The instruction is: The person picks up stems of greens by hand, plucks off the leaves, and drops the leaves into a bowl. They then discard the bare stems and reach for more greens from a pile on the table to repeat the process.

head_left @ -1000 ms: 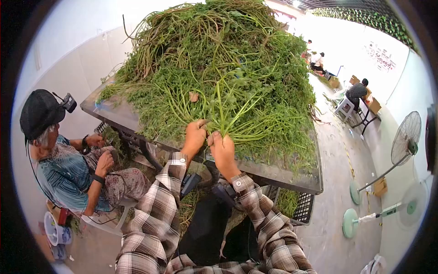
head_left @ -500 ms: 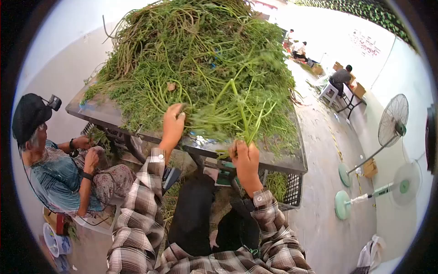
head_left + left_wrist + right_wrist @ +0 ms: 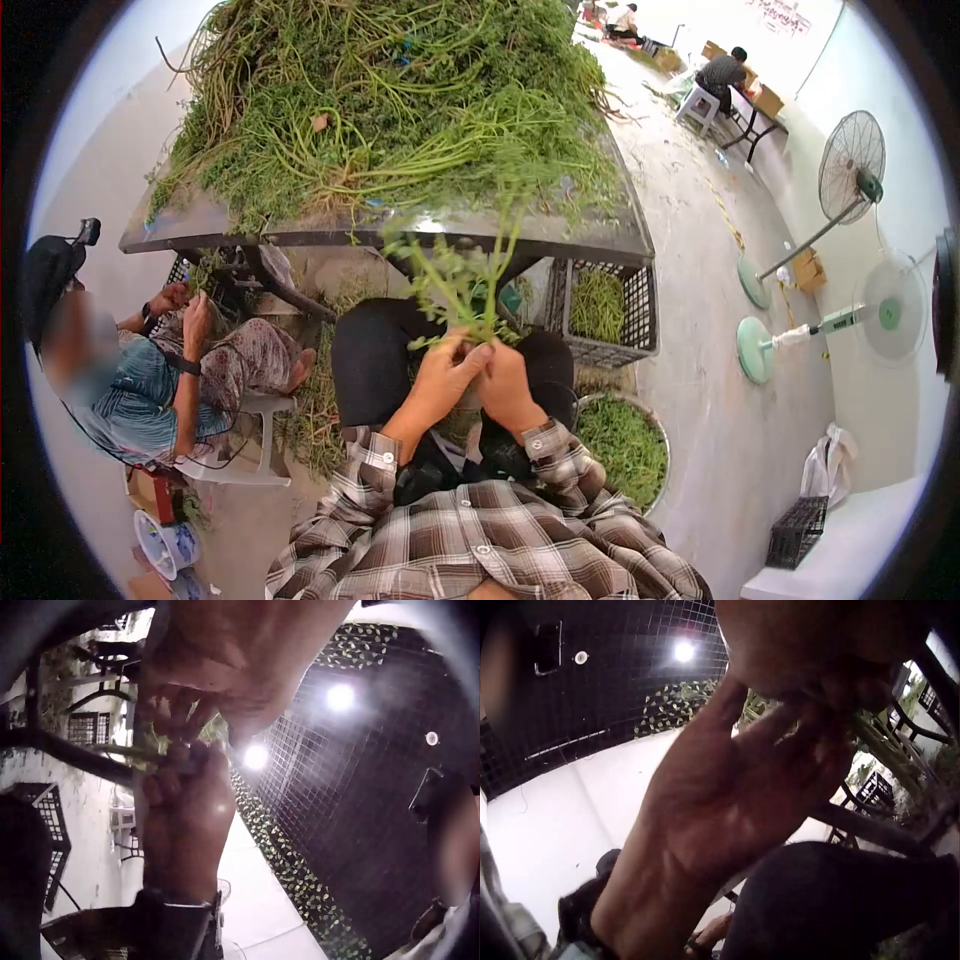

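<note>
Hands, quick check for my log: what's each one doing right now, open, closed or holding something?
Left hand: closed, holding the bunch of green stems.
Right hand: closed, holding the same bunch, right against the left hand.

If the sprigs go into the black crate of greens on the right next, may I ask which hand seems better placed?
Likely the right hand: it holds the sprigs nearer that crate; the left hand is farther away.

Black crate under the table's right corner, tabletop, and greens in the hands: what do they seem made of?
Crate: probably molded plastic, matte, from its lattice walls.
Tabletop: dark, fairly glossy, given the glare near its front edge; metal or laminate, unclear.
Held greens: plant stems, apparently fresh, from green color and attached leaves.
</note>
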